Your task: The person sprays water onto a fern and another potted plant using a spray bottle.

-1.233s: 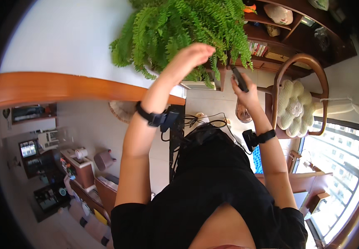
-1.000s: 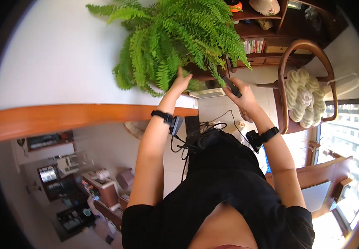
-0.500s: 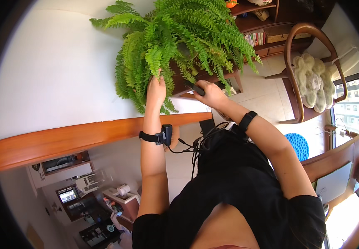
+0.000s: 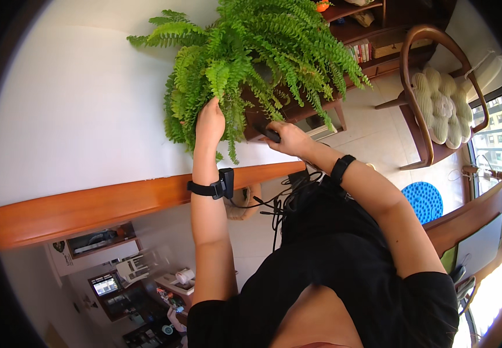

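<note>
A big green fern (image 4: 251, 64) spreads its fronds at the top middle, over a dark brown wooden stand. At the fern's lower left side, my left hand (image 4: 210, 123) is closed, its fingertips pinching the tip of a hanging frond (image 4: 218, 84). To the right and slightly lower, my right hand (image 4: 290, 139) is wrapped round a tool with a black handle (image 4: 271, 134). The tool's far end is dark against the stand and cannot be made out, so its kind is unclear. A gap separates the two hands.
A white wall (image 4: 88, 110) stands left, with an orange-brown wooden trim (image 4: 88, 203) below. Right of the fern are a wooden chair (image 4: 405, 75) with a flower-shaped cushion (image 4: 442, 107), a bookshelf (image 4: 378, 43) and a round blue mat (image 4: 423, 203). Black cables (image 4: 289, 194) hang by my waist.
The view has shifted slightly. My left hand sits a little further left, still pinching the frond. My right hand has come down a little with the black-handled tool.
</note>
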The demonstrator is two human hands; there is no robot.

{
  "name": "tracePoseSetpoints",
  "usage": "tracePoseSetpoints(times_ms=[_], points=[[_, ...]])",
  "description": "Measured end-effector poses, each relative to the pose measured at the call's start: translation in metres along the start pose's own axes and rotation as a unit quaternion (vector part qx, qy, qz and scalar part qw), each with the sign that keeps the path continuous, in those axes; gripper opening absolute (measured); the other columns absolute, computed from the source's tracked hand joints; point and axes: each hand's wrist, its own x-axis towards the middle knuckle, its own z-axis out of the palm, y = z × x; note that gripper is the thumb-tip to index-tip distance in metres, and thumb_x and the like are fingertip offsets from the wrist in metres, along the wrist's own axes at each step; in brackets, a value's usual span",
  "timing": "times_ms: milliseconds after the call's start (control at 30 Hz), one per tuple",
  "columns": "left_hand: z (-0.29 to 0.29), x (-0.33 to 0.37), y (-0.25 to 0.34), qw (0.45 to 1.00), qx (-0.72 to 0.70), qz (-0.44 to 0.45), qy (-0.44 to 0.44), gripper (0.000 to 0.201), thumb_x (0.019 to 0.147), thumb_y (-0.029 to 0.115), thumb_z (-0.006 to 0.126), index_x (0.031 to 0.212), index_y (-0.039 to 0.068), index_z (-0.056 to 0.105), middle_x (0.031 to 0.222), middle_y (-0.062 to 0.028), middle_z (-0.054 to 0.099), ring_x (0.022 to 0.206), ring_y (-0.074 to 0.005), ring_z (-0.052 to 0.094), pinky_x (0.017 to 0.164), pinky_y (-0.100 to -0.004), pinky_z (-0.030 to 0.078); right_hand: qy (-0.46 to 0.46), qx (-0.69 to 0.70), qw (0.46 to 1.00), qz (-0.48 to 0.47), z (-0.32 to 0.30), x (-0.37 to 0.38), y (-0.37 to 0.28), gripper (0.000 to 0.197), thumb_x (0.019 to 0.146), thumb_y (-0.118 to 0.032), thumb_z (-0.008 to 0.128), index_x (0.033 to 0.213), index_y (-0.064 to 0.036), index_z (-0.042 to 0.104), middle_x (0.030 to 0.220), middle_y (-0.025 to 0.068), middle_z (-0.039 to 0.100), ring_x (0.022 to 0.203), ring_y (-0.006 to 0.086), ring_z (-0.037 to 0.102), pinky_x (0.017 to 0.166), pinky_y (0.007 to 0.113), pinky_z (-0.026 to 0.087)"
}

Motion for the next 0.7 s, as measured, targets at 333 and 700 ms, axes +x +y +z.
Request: tracePoseSetpoints(times_ms=[333, 700], points=[[0.001, 0.008, -0.008, 0.999, -0.017, 0.028, 0.010, 0.034, 0.093, 0.009, 0.033, 0.119, 0.011, 0.055, 0.062, -0.0154, 0.050, 0.050, -0.0218, 0.045, 0.054, -0.0346, 0.039, -0.030, -0.017, 0.997, -0.066, -0.014, 0.009, -0.011, 0.032, 0.074, -0.023, 0.062, 0.100, -0.0045, 0.055, 0.092, 0.0158, 0.061, 0.086, 0.0340, 0.060, 0.074, 0.041, 0.049], [-0.010, 0.011, -0.005, 0.998, -0.055, -0.015, -0.002, 0.030, 0.090, 0.012, 0.038, 0.113, 0.005, 0.055, 0.082, -0.0202, 0.054, 0.074, -0.0314, 0.051, 0.067, -0.0370, 0.042, 0.203, -0.045, 0.973, 0.102, -0.051, 0.046, 0.002, 0.035, 0.078, -0.028, 0.061, 0.100, -0.0016, 0.056, 0.094, 0.0213, 0.060, 0.084, 0.0353, 0.061, 0.075, 0.042, 0.049]])
